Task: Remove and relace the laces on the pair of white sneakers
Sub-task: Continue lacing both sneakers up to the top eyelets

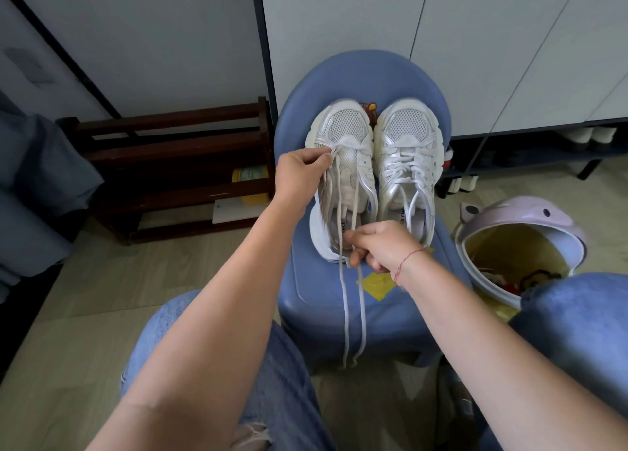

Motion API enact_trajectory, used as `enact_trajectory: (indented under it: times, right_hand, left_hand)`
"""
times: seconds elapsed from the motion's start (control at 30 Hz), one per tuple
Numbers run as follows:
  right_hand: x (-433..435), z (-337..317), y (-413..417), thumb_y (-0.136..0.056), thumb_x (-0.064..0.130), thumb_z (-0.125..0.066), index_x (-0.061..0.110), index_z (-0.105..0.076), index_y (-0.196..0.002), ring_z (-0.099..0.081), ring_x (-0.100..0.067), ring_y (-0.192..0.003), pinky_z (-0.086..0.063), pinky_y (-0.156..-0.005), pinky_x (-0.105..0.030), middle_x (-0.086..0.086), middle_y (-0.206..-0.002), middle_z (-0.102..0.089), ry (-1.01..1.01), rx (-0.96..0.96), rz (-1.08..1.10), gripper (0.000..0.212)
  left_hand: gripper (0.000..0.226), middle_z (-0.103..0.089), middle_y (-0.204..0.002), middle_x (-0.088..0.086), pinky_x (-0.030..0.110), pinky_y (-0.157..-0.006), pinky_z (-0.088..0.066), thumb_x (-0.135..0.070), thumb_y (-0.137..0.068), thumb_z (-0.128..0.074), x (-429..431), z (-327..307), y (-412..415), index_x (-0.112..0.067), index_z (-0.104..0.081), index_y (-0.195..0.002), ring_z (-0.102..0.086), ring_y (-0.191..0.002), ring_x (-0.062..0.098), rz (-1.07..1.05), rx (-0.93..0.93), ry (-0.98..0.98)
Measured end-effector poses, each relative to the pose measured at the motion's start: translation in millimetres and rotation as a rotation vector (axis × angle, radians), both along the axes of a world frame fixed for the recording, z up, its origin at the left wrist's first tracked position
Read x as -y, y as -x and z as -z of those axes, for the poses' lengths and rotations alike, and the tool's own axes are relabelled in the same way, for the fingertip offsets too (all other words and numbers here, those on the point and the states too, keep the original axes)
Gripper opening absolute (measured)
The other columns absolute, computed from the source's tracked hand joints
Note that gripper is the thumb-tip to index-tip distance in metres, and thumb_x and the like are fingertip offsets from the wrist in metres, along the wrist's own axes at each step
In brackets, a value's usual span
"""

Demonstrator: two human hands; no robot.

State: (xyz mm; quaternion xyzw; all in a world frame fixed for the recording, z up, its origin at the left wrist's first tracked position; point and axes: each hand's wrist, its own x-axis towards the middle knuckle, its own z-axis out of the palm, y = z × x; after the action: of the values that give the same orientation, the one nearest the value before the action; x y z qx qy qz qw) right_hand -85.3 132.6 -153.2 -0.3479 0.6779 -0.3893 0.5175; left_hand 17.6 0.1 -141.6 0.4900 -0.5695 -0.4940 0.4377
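On the blue stool [373, 301], the left sneaker [343, 178] sat mostly unlaced; left hand [300, 171] pinched its lace [353, 314] at the toe eyelets, right hand [380, 246] gripped both strands. Advisable: draw evenly, avoiding snags.

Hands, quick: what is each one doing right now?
Left hand: closed, pinching the lace near the toe of the left sneaker.
Right hand: closed, gripping the same lace lower down.

Both hands [300, 171] [382, 246] pinch the left sneaker's [343, 178] lace [353, 192].
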Motion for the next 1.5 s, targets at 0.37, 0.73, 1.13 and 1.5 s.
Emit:
enact_trajectory:
  times: [0.37, 0.73, 1.13, 1.5]
  right_hand:
    - [-43, 24, -4, -0.094, 0.010, -0.052, 0.006, -0.064, -0.071, -0.041, -0.004, -0.031, -0.033, -0.037, -0.015, -0.008, -0.047, -0.052, 0.055, -0.165, 0.010, 0.027]
    - [-38, 38, -21, -0.096, 0.034, -0.052, 0.011, -0.066, -0.099, -0.041, -0.009, -0.034, -0.030, -0.040, -0.016, -0.001, -0.050, -0.057, -0.061, 0.233, 0.050, 0.027]
    - [-52, 53, -25, -0.098, 0.019, -0.050, 0.014, -0.062, -0.065, -0.034, -0.005, -0.031, -0.028, -0.037, -0.013, 0.006, -0.037, -0.041, 0.000, -0.010, -0.089, 0.035]
    - [-61, 5, -18, -0.094, 0.028, -0.054, 0.022, -0.074, -0.075, -0.044, -0.014, -0.067, -0.038, -0.064, -0.024, -0.015, -0.067, -0.047, 0.223, 0.062, -0.077, 0.028]
  left_hand:
    - [0.021, -0.072, -0.089, -0.006, 0.010, -0.068, -0.053, -0.016, -0.091, -0.070, -1, 0, 1, -0.010, -0.075, -0.110, -0.064, -0.073, 0.003, -0.013, 0.009, -0.003]
    - [0.022, -0.074, -0.105, 0.002, 0.021, -0.086, -0.055, -0.016, -0.090, -0.070, -2, 0, 1, -0.009, -0.075, -0.111, -0.068, -0.092, 0.010, -0.012, -0.009, -0.007]
    - [0.009, -0.070, -0.083, -0.007, 0.018, -0.070, -0.053, -0.019, -0.091, -0.069, -3, -3, 1, -0.017, -0.074, -0.099, -0.061, -0.070, 0.004, -0.010, 0.042, -0.004]
    - [0.034, -0.058, -0.066, 0.001, 0.021, -0.053, -0.041, -0.033, -0.100, -0.054, -23, -12, -5, -0.005, -0.062, -0.083, -0.049, -0.053, 0.010, -0.021, 0.280, -0.050]
